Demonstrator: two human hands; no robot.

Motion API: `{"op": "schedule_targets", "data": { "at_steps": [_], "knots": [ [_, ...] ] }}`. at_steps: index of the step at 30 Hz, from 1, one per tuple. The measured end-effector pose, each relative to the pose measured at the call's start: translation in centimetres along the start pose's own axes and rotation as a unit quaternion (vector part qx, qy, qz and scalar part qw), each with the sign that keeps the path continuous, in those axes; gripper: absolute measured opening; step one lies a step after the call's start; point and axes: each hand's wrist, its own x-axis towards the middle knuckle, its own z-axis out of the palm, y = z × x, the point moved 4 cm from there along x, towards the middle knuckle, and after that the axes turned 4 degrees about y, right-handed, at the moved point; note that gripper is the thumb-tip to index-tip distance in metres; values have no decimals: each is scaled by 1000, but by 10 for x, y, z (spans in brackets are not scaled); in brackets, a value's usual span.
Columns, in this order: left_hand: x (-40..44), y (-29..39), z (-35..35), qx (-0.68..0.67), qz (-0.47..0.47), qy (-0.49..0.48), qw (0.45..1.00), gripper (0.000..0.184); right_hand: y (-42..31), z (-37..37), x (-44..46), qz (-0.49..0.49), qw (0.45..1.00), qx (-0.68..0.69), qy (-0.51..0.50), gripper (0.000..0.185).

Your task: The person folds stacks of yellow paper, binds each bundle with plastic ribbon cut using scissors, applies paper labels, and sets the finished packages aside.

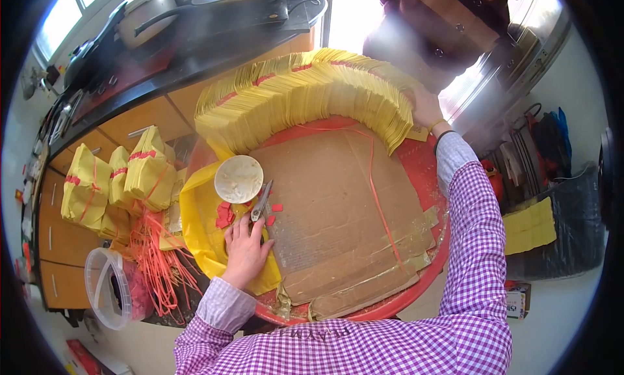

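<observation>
My left hand rests on the yellow sheet at the table's left side, fingers extended and spread. Its fingertips reach the handle end of the scissors, partly hidden beneath them. Small red paper pieces lie beside the fingers. Just above is a white bowl with pale paste in it. My right hand is against the outer side of the right end of a long curved row of folded yellow paper; its fingers are largely hidden there. Red strips mark the row's top.
Cardboard covers the round red table, with an orange strip across it. Tied yellow paper bundles, orange strips and a clear tub are at left. Another person stands opposite. A black counter holds pots.
</observation>
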Motion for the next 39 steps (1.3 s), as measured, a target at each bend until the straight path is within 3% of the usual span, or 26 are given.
{"op": "schedule_targets", "data": {
  "at_steps": [4, 8, 9, 13, 15, 16, 17, 18, 21, 23, 25, 26, 28, 30, 31, 33, 34, 38, 39],
  "knots": [
    [0, 0, 3, -1, 1, -1, 1000, 56, -19, -32, -7, 30, 999, -40, 6, 64],
    [1, -1, 3, -7, 3, 10, 1000, 54, -25, -35, -16, 20, 987, -66, -145, 64],
    [-1, -2, 2, -6, 2, 10, 1000, 54, -27, -39, -19, 19, 987, -65, -145, 64],
    [-4, 0, -2, 5, 14, 26, 1000, 61, -28, -78, -49, -5, 1000, 28, 11, 58],
    [-10, 25, -27, 18, 36, 67, 997, 68, -28, -106, -74, 49, 958, 274, 71, 45],
    [-13, 39, -42, 17, 36, 68, 997, 68, -35, -114, -90, 48, 958, 273, 72, 45],
    [-18, 58, -53, -68, 77, -9, 995, 71, -36, -116, -110, 171, 857, 480, 75, 41],
    [-23, 76, -59, -151, 116, -87, 978, 74, -44, -114, -133, 282, 697, 655, 73, 37],
    [-29, 120, -59, -395, 130, -205, 886, 82, -122, -124, -186, 317, 653, 686, 49, 38],
    [-23, 146, -50, -619, -43, -240, 746, 83, -184, -122, -221, 357, 604, 712, 26, 40],
    [-18, 165, -42, -706, 29, -116, 698, 71, -229, -118, -247, 374, 619, 688, 59, 38],
    [-13, 169, -43, -705, 27, -115, 699, 71, -244, -104, -259, 381, 583, 711, 96, 38],
    [-4, 164, -36, -771, -145, -126, 607, 60, -254, -86, -277, 371, 614, 690, 97, 43],
    [0, 143, -15, -806, -190, -47, 558, 51, -262, -81, -286, 321, 548, 770, 62, 47],
    [3, 132, -9, -806, -190, -44, 559, 51, -246, -75, -293, 274, 596, 754, -25, 53],
    [4, 108, -9, -689, -97, -27, 718, 60, -217, -81, -308, 209, 500, 835, -98, 59],
    [1, 102, -15, -663, -52, 2, 747, 59, -219, -85, -308, 210, 499, 835, -101, 59],
    [-17, 118, 0, -589, 77, 3, 804, 63, -228, -107, -314, 143, 766, 591, -208, 67],
    [-19, 126, -3, -590, 75, 0, 804, 63, -234, -113, -315, 146, 765, 592, -209, 67]
  ]
}}
